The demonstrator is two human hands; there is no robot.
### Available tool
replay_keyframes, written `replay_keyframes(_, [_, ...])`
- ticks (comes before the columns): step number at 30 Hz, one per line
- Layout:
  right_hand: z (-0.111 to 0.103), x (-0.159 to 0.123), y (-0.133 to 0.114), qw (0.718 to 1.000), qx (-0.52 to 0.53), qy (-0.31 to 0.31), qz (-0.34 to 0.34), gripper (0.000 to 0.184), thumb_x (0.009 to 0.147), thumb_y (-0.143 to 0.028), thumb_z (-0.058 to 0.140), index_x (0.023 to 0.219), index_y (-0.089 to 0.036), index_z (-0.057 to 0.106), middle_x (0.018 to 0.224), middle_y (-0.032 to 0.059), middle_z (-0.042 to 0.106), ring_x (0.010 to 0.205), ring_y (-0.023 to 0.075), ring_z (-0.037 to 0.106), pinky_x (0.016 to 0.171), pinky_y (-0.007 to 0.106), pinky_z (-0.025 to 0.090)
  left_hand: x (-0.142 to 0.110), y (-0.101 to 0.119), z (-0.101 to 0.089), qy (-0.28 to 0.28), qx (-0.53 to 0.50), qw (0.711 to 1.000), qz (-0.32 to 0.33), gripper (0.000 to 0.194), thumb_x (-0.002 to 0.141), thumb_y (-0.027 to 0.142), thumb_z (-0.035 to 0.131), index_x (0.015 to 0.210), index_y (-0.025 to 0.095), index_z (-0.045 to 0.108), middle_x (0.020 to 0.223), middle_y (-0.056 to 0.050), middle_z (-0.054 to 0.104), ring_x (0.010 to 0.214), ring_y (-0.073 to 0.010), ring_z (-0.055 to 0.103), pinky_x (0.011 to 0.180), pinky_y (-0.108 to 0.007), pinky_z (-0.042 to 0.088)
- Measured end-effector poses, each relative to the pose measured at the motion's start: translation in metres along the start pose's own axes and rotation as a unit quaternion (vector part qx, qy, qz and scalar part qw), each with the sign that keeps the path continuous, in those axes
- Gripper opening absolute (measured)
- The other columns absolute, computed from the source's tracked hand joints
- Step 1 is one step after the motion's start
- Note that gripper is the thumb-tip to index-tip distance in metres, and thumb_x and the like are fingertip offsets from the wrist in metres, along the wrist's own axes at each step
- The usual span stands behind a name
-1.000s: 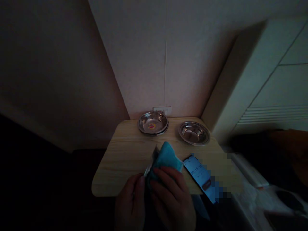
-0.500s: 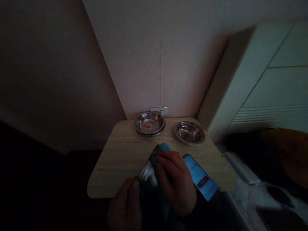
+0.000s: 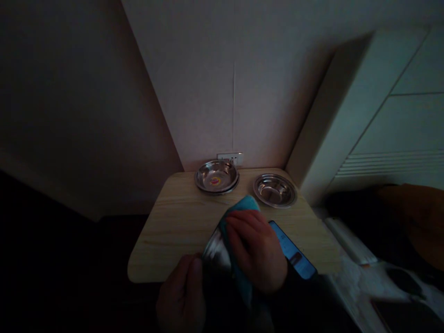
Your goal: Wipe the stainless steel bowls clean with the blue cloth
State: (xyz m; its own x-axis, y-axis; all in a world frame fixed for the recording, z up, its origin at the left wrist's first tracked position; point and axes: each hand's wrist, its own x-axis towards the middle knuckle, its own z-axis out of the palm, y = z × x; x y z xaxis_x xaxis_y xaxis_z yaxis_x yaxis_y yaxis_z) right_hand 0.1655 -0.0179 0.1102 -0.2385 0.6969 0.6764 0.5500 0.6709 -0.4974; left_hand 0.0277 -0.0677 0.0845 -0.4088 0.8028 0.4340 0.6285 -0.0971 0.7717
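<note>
My left hand pinches the near-left rim of a shiny metal dish, which is tilted up over the table's front edge. Closed round a teal cloth, my right hand presses it against the far rim and inner face of that dish. The cloth hangs down below the right hand, and much of the dish is hidden by hand, cloth and shadow. Beyond the hands, a stack of metal dishes with a round sticker sits at the back. Right of it lies another pair of nested metal bowls.
The pale wooden table stands against the wall below a power socket. A lit phone lies by my right wrist, partly covered by it. To the right are a cream panel and dark cloth items in dim light.
My right hand and the teal cloth have moved slightly up and right along the dish's rim. The cloth now covers the far rim. My left hand keeps its hold.
</note>
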Motion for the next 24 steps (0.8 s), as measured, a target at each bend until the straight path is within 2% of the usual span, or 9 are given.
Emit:
replay_keyframes(3, [0.0, 0.0, 0.0, 1.0, 0.004, 0.001, 0.023, 0.019, 0.087, -0.013, 0.051, 0.097, -0.016, 0.067, 0.097, 0.0081, 0.068, 0.088, 0.0207, 0.058, 0.078, 0.036, 0.052, 0.003, 0.002, 0.0, -0.01, -0.015, 1.0, 0.007, 0.031, 0.082, 0.029, 0.047, 0.055, 0.021, 0.06, 0.049, 0.002, 0.061, 0.043, -0.0097, 0.056, 0.044, -0.015, 0.043])
replay_keyframes(7, [0.0, -0.003, -0.007, 0.999, 0.006, -0.022, -0.029, 0.019, 0.086, -0.016, 0.053, 0.099, -0.018, 0.066, 0.102, 0.0063, 0.067, 0.094, 0.0222, 0.056, 0.079, 0.036, 0.051, 0.006, 0.002, 0.002, -0.022, -0.033, 0.999, -0.007, 0.028, 0.081, 0.028, 0.048, 0.06, 0.02, 0.063, 0.053, 0.002, 0.065, 0.046, -0.0101, 0.059, 0.045, -0.014, 0.044])
replay_keyframes(9, [0.001, -0.001, -0.006, 1.0, 0.019, -0.016, -0.017, 0.019, 0.086, -0.014, 0.052, 0.097, -0.019, 0.067, 0.099, 0.0057, 0.068, 0.092, 0.0205, 0.056, 0.079, 0.036, 0.051, 0.009, 0.003, 0.004, -0.03, -0.05, 0.998, -0.013, 0.03, 0.082, 0.03, 0.047, 0.059, 0.02, 0.063, 0.051, 0.002, 0.064, 0.046, -0.0103, 0.058, 0.046, -0.014, 0.045])
replay_keyframes(12, [0.003, 0.003, -0.005, 0.999, 0.024, 0.007, 0.023, 0.02, 0.086, -0.013, 0.051, 0.096, -0.018, 0.067, 0.097, 0.0066, 0.067, 0.09, 0.0197, 0.056, 0.08, 0.036, 0.05, 0.016, 0.006, 0.008, -0.036, -0.077, 0.996, -0.037, 0.033, 0.082, 0.034, 0.047, 0.057, 0.019, 0.063, 0.051, 0.0, 0.064, 0.046, -0.0112, 0.059, 0.047, -0.015, 0.046])
replay_keyframes(16, [0.008, 0.003, -0.007, 1.0, 0.014, -0.015, -0.012, 0.017, 0.086, -0.017, 0.053, 0.093, -0.02, 0.068, 0.098, 0.0055, 0.067, 0.091, 0.0213, 0.055, 0.077, 0.038, 0.048, 0.021, 0.006, 0.008, -0.05, -0.092, 0.991, -0.081, 0.033, 0.078, 0.039, 0.049, 0.059, 0.018, 0.064, 0.056, -0.002, 0.067, 0.052, -0.0135, 0.062, 0.05, -0.016, 0.048])
replay_keyframes(21, [0.011, 0.006, -0.006, 0.999, 0.024, 0.0, 0.039, 0.019, 0.087, -0.016, 0.051, 0.098, -0.018, 0.067, 0.099, 0.0068, 0.066, 0.092, 0.0201, 0.055, 0.082, 0.038, 0.047, 0.018, -0.001, 0.008, -0.029, -0.105, 0.985, -0.132, 0.034, 0.076, 0.045, 0.051, 0.063, 0.017, 0.066, 0.063, -0.004, 0.07, 0.059, -0.0157, 0.064, 0.056, -0.018, 0.051])
replay_keyframes(24, [0.013, 0.004, -0.009, 1.0, 0.024, 0.001, 0.009, 0.018, 0.086, -0.018, 0.053, 0.095, -0.02, 0.068, 0.101, 0.0052, 0.067, 0.094, 0.021, 0.054, 0.081, 0.038, 0.045, 0.017, -0.002, 0.008, -0.02, -0.101, 0.985, -0.136, 0.036, 0.075, 0.047, 0.052, 0.065, 0.017, 0.067, 0.064, -0.004, 0.07, 0.06, -0.0168, 0.065, 0.056, -0.019, 0.052])
